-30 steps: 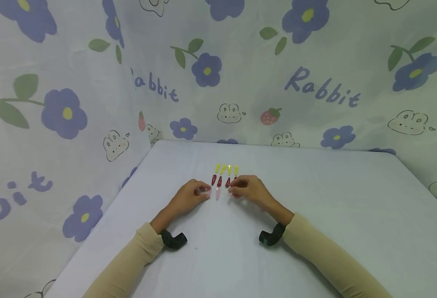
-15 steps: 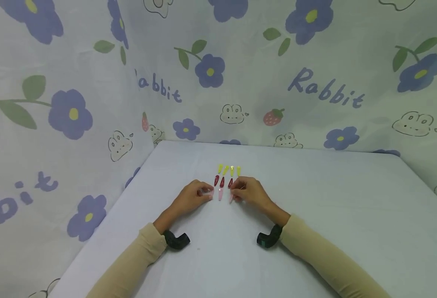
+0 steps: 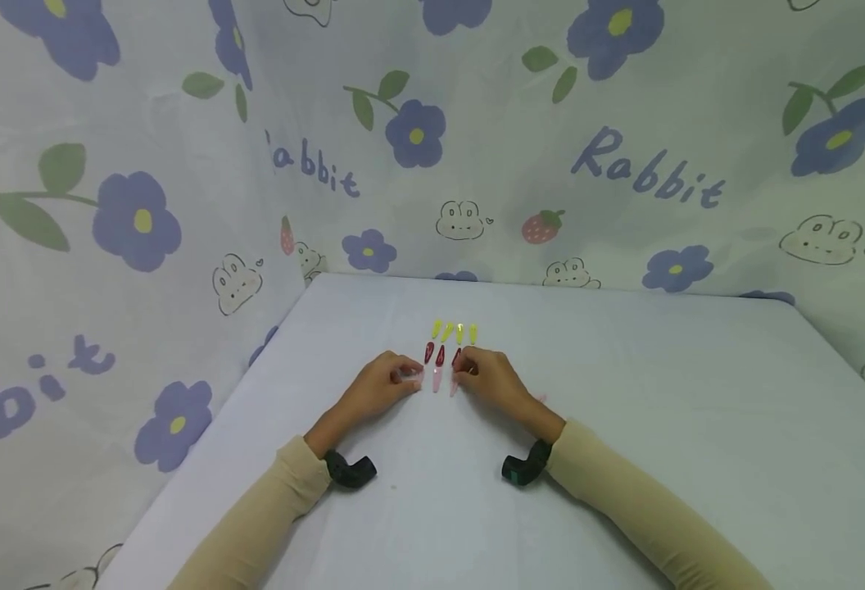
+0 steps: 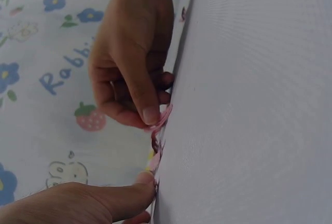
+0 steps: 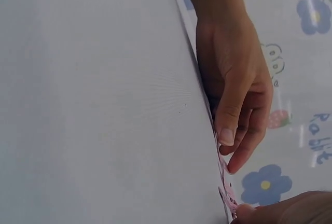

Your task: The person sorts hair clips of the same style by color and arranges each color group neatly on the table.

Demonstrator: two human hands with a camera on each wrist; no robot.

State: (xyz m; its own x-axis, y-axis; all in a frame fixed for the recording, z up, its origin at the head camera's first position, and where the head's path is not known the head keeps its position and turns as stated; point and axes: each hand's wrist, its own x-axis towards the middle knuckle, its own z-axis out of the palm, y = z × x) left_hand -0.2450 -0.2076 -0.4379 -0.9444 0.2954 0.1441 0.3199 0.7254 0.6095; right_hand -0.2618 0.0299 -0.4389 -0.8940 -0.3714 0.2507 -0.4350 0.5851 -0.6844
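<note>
Small teardrop-shaped hair clips lie in rows on the white table: several yellow clips farthest off, red clips nearer, then pink ones. A pink hair clip lies in the gap between both hands. My left hand is at the rows' left side, thumb and forefinger pinching the leftmost pink clip. On the other side my right hand pinches another pink clip, partly covering the red row. In the left wrist view the right hand shows its thumb against the pink clip.
A floral and rabbit-printed cloth hangs behind and along the left of the table. Black curved mounts sit on both wrists. Something pink shows faintly just beyond the right wrist.
My right hand has brought its pink clip down beside the middle one, lining it up lengthwise below the red row. My left hand has stayed at the left clip.
</note>
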